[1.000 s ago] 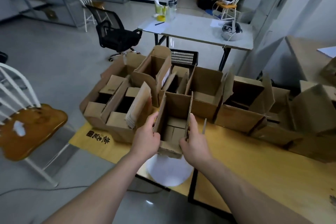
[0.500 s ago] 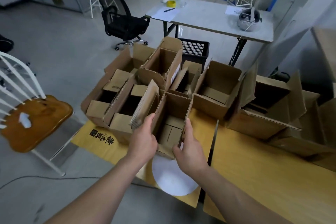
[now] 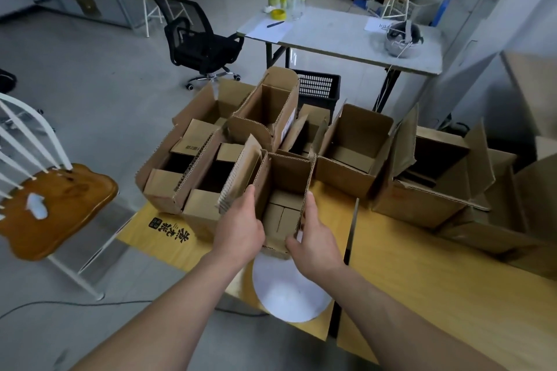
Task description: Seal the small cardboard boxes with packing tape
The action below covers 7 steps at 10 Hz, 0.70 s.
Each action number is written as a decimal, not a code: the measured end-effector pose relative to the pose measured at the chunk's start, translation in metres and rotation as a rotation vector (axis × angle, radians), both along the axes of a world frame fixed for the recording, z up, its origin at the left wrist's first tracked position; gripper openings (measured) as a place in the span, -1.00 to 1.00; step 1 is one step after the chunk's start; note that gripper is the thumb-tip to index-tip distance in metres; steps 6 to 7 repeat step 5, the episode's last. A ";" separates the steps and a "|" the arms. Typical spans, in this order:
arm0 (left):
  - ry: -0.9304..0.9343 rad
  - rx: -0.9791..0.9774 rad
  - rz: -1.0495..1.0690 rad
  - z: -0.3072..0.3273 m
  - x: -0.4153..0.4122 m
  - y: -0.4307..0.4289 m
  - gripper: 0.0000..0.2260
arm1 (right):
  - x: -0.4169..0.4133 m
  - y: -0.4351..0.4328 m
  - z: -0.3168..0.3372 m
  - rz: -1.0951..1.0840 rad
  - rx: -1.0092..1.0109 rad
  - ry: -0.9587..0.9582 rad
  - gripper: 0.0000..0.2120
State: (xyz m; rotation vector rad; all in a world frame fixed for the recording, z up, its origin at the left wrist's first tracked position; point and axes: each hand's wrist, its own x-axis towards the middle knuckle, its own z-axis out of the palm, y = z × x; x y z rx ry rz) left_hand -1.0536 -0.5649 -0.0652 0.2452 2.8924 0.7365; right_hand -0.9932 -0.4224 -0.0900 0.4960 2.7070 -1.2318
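Well, the left hand (image 3: 241, 230) and right hand (image 3: 318, 239) clasp the open small box (image 3: 286, 187) by its 2 side walls, just beyond the white disc (image 3: 286, 292). Squeezing might buckle it, or its raised flaps could snag the neighbouring boxes (image 3: 199, 187).

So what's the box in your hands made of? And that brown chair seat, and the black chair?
The box looks like plain brown corrugated cardboard, matte: its cut edges show a wavy layer. The chair seat looks like varnished wood: orange-brown, grain lines, shiny. The black chair probably has a mesh fabric back, since you can see through it.
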 end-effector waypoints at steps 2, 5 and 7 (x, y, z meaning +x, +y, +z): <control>0.044 -0.078 -0.082 0.015 0.008 0.001 -0.45 | 0.009 0.004 0.013 0.017 0.041 0.002 -0.15; 0.199 -0.235 -0.178 0.040 0.033 0.010 -0.47 | 0.039 0.008 0.049 0.069 0.201 0.048 -0.35; 0.199 -0.235 -0.178 0.040 0.033 0.010 -0.47 | 0.039 0.008 0.049 0.069 0.201 0.048 -0.35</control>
